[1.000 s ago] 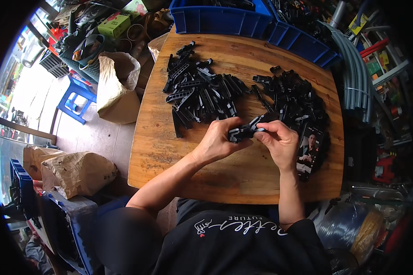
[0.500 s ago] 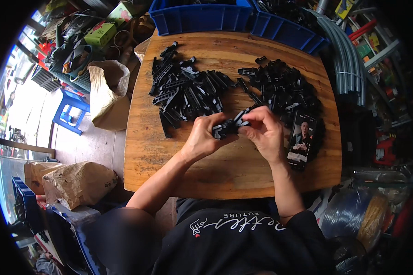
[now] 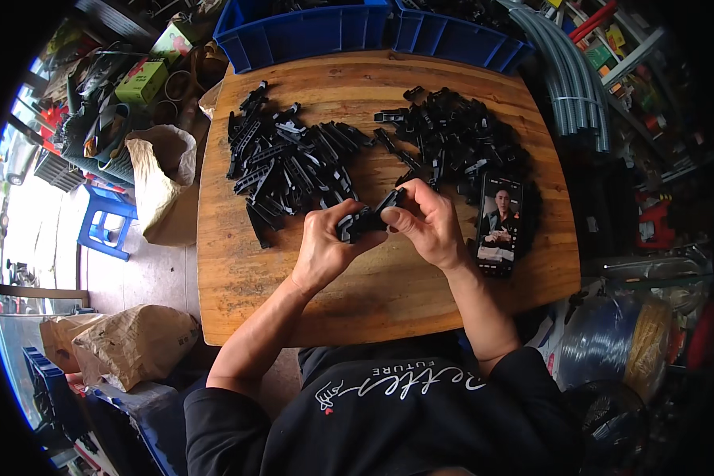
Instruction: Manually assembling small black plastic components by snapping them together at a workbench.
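Above the near middle of the wooden table [image 3: 309, 317], my two hands are close together. My left hand [image 3: 324, 246] is closed around black plastic parts [image 3: 352, 228], thumb on top; how many it holds is hidden. Between its thumb and fingers, my right hand [image 3: 432, 228] pinches a black plastic piece [image 3: 393, 203] against them. Whether the pieces are joined cannot be made out. A loose pile of long, slotted black plastic strips [image 3: 289, 163] lies beyond my left hand. Shorter black plastic pieces [image 3: 460, 139] are heaped beyond my right hand.
A phone [image 3: 500, 226] with a lit screen leans by the right heap. Blue bins [image 3: 309, 36] holding black parts stand at the far edge. Left of the table are paper sacks [image 3: 163, 186] and a blue stool [image 3: 107, 222]. Grey tubing [image 3: 567, 87] hangs at the far right.
The whole view has shifted, so the table sits further left. The piece in my right hand has tilted lower against the parts in my left hand. Both hands keep their hold.
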Action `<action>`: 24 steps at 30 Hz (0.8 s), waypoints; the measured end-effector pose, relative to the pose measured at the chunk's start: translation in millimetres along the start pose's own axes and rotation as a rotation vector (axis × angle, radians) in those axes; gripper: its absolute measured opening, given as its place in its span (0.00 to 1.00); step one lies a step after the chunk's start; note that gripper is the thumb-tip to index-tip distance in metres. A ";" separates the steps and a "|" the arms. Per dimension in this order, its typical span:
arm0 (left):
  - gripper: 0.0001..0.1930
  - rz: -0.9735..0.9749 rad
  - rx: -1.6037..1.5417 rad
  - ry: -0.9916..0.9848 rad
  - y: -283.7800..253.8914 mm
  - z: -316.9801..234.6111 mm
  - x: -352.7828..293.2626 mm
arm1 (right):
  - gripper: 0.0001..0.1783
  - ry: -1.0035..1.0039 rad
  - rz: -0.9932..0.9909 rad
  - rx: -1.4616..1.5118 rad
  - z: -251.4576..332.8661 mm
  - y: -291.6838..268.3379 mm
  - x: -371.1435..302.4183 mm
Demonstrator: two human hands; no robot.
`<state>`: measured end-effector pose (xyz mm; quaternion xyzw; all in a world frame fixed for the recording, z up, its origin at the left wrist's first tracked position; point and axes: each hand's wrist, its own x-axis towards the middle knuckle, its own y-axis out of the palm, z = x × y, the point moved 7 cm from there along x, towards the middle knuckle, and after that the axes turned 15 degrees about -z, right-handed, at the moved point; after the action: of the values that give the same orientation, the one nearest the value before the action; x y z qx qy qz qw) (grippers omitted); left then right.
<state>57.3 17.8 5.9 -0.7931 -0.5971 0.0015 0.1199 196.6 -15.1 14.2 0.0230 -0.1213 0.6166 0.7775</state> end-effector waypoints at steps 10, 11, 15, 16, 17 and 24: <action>0.12 0.198 -0.115 -0.235 1.5 9.7 7.9 | 0.15 0.010 -0.012 0.061 4.3 1.3 8.8; 0.13 0.186 -0.194 -0.226 3.4 6.6 8.3 | 0.16 -0.026 -0.048 0.029 6.1 0.4 9.7; 0.18 0.166 -0.384 -0.355 1.6 7.8 7.7 | 0.18 -0.083 0.113 -0.083 13.7 2.1 19.7; 0.18 0.122 -0.429 -0.441 -1.7 8.5 9.2 | 0.16 -0.088 0.043 -0.068 16.7 -5.2 27.0; 0.19 0.030 -0.531 -0.515 -7.3 17.1 10.6 | 0.14 -0.143 -0.102 -0.234 18.9 -17.5 33.8; 0.17 -0.078 -0.802 -0.668 -44.8 18.6 67.2 | 0.09 -0.456 -0.215 -1.142 0.2 -20.5 43.9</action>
<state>31.4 96.6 5.9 -0.7103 -0.5854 0.0214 -0.3901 225.5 21.9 26.3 -0.2530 -0.5918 0.3524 0.6794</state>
